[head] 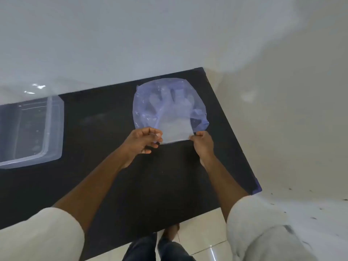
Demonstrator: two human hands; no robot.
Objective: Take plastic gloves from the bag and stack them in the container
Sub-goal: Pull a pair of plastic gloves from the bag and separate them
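Observation:
A bluish translucent plastic bag (pixel 143 102) lies on the black table (pixel 105 113), with clear plastic gloves (pixel 176 129) partly inside it and their cuff end sticking out toward me. My left hand (pixel 144 141) pinches the left corner of the glove cuff. My right hand (pixel 202 143) pinches the right corner. The glove fingers show faintly through the bag. A clear rectangular plastic container (pixel 54 127) stands at the table's left side, apart from both hands.
A white wall runs behind the table. The table's right edge (pixel 235 132) drops off close to the bag. Tiled floor and my feet (pixel 169 242) show below the near edge.

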